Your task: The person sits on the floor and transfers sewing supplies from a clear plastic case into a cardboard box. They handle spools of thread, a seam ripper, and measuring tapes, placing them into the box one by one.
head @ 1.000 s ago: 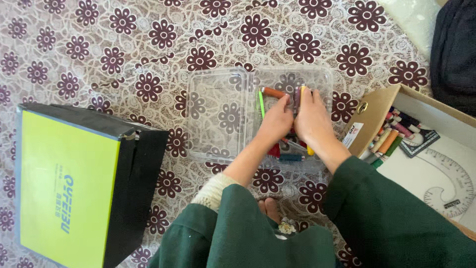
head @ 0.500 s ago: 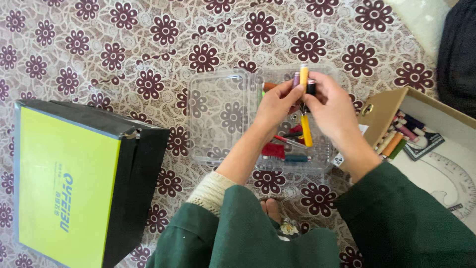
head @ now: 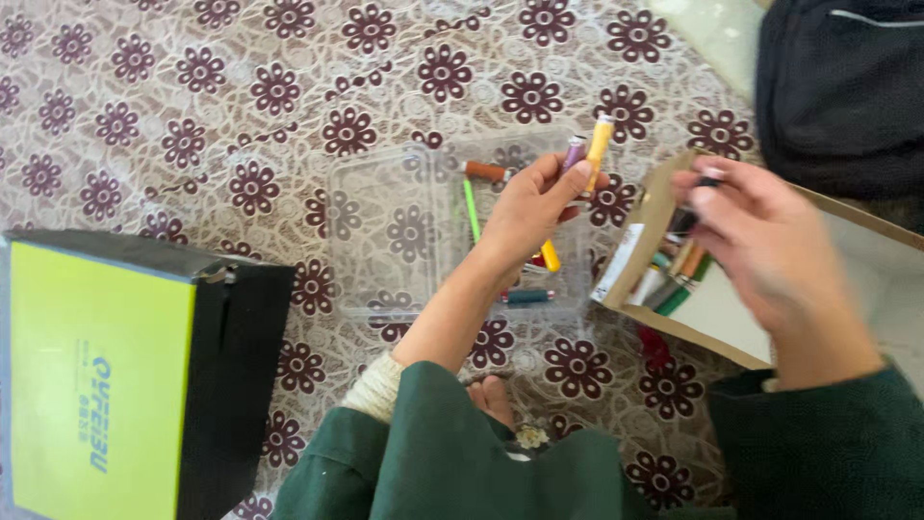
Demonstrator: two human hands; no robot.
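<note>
Sorting markers: my left hand (head: 529, 207) pinches yellow and purple markers (head: 589, 154) above the clear tray (head: 385, 231). My right hand (head: 760, 236), at three o'clock, fingers blurred, grip unclear, over the cardboard box (head: 654, 207). Next move needs a steady placement.

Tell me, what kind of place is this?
Probably a home, with the person sitting on the floor: a flowered lace cloth covers the surface, and a clear plastic tray and a cardboard box hold coloured pens.
</note>
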